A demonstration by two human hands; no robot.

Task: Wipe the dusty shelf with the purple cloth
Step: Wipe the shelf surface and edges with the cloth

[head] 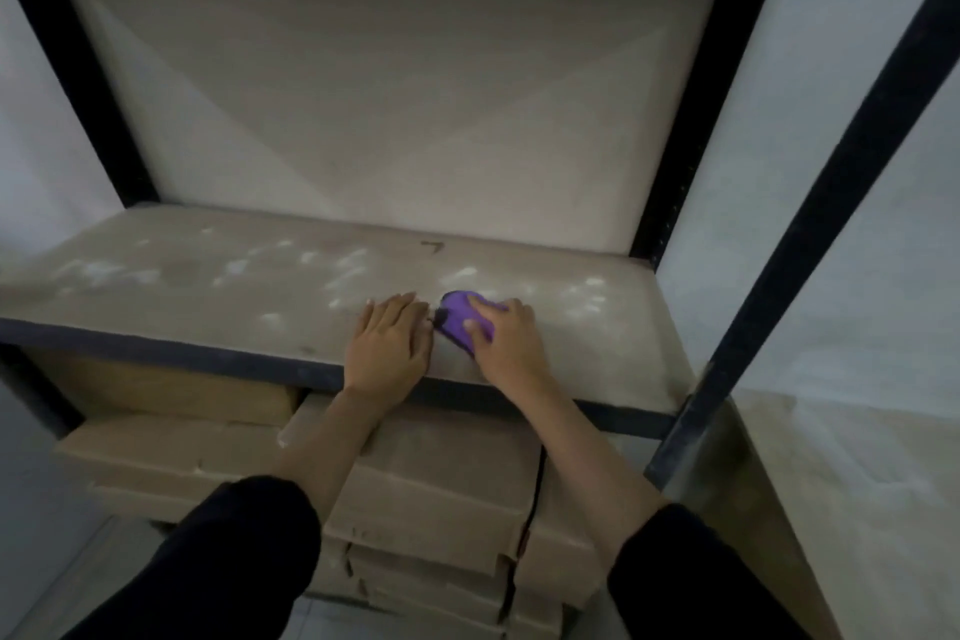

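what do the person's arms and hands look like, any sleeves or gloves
Both arms wear black fabric sleeves, the left sleeve and the right sleeve, which end near the elbow and leave the forearms bare. The left hand and right hand are bare: no gloves, and no rings, watch or markings show.

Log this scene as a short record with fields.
left hand: flat on the shelf, beside the cloth
right hand: holds the cloth down on the shelf
cloth: purple, bunched, near the shelf's front edge
dust: pale patches to both sides of the hands
below the shelf: stacked cardboard boxes
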